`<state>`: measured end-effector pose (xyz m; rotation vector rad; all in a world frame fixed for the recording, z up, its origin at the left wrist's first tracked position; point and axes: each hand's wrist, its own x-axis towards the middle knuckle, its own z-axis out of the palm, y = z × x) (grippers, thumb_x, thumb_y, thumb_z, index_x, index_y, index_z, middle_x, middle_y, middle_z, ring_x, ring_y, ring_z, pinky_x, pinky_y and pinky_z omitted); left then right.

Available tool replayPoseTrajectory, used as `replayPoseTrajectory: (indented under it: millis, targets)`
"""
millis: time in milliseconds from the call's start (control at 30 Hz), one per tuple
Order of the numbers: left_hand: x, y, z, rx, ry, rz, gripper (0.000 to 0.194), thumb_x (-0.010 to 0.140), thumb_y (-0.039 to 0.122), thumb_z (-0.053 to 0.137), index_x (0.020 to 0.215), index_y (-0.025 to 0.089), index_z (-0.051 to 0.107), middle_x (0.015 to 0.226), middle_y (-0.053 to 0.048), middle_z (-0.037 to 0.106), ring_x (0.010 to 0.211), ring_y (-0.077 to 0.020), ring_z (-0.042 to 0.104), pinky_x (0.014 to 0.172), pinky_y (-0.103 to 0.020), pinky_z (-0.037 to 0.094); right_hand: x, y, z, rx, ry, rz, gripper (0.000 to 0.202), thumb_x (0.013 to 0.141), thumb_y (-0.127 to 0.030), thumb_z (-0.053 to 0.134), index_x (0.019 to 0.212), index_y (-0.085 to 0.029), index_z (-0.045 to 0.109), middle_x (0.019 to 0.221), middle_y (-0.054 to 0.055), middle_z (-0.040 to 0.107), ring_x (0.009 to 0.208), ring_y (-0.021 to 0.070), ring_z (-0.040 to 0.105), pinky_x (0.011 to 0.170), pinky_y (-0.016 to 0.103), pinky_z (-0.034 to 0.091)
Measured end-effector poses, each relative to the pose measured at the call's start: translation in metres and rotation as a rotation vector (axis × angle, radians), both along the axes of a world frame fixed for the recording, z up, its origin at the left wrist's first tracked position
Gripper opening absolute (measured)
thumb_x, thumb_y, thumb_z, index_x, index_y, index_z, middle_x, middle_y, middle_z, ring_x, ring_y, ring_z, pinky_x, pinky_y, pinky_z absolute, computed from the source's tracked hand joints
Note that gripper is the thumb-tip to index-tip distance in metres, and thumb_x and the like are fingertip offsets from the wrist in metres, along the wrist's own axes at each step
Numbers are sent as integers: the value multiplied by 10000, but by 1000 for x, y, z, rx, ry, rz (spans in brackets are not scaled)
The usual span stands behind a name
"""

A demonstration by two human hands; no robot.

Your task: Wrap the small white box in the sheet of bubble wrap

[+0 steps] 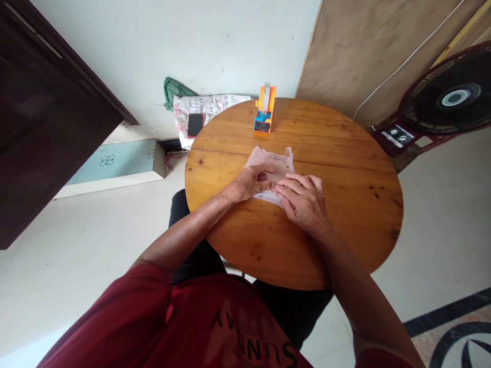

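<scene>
On the round wooden table [345,194] a piece of clear bubble wrap [270,157] lies in front of me, its upper edge uneven and one corner sticking up. My left hand [255,181] is at its left side, thumb and fingers curled together on the plastic. From the right, my right hand [305,202] grips the wrap's near right part with bent fingers, the fingertips close to my left thumb. Whether anything lies inside the wrap is hidden by the hands. Beyond it stands an orange and blue tape dispenser [264,115] with a roll of tape.
Left of the table, a dark phone [195,125] rests on a printed white sack [217,105], with a green bag [176,91] behind. A large fan [452,97] stands at the right. The wall [230,41] rises close behind the table.
</scene>
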<state>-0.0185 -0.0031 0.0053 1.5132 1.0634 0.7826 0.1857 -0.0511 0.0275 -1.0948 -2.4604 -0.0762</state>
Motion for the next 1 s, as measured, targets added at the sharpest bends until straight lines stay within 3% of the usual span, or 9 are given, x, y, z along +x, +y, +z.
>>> replayPoseTrajectory:
  millis: [167,267,400,500,600,767,900,1000]
  targets:
    - [-20,5,20,89,198,86,487,758,576,680,974,140,670,752,-10,559,673,-130,466,595,-244,341,-2,-1,1,43,0,10,236,994,-233,492,1065,-224,717,1137,33,756,1174,252,567,998,437,302]
    - [-39,2,28,62,319,79,488,791,600,613,960,145,667,758,-13,555,675,-137,466,597,-249,325,-3,-1,-1,84,19,13,207,993,-247,518,1010,-224,722,1084,24,766,1139,250,575,977,434,307]
    - [-53,-5,27,29,461,49,414,762,559,656,703,161,559,646,34,426,595,-97,353,572,-250,236,-3,2,-5,127,28,26,182,986,-242,538,992,-220,718,1069,20,766,1111,251,580,962,433,310]
    - [-50,-8,26,15,514,59,401,752,457,680,582,180,445,595,50,342,564,-84,292,563,-260,192,-2,3,-6,137,36,34,177,985,-238,539,994,-219,715,1070,25,765,1095,246,583,954,430,313]
    - [-40,-9,36,-73,534,78,377,765,338,663,523,181,420,555,51,328,539,-81,286,553,-263,193,-3,2,-5,144,44,29,182,991,-251,538,975,-220,717,1052,26,768,1080,241,587,947,427,316]
    - [-37,-9,57,-276,561,187,302,715,318,779,605,174,537,526,43,416,525,-101,429,529,-238,294,-4,1,-4,139,44,18,209,1001,-263,523,945,-218,718,1027,25,771,1068,237,591,943,423,319]
    - [-45,-6,57,-484,481,208,330,708,402,825,778,173,598,582,16,537,608,-149,600,604,-253,472,-5,2,-4,127,53,14,215,1003,-253,517,935,-219,717,1032,27,770,1063,234,589,940,423,318]
    - [-44,-6,55,-565,466,225,386,729,452,813,876,155,614,618,-4,573,651,-174,646,662,-299,538,-4,2,-5,138,53,23,207,1001,-251,519,962,-212,719,1036,32,768,1051,232,587,933,420,321]
